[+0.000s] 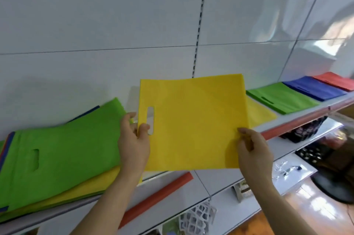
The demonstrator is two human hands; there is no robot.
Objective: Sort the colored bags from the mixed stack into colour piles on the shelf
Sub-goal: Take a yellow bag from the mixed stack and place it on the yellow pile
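A flat yellow bag [193, 121] with a cut-out handle slot is held up above the shelf [298, 119]. My left hand [134, 142] pinches its left edge beside the slot. My right hand [252, 150] pinches its lower right corner. The mixed stack [57, 150] lies on the left of the shelf, a green bag on top and yellow, blue and red edges below. Behind the held bag a yellow pile [258, 114] pokes out. To its right lie a green pile [279, 100], a blue pile [314, 88] and a red pile [337, 80].
A white panelled wall with a slotted upright [200, 24] rises behind the shelf. Red price strips [159, 196] run along the shelf fronts. Lower shelves at the right hold packaged goods [306, 129] and white mesh items [197, 219].
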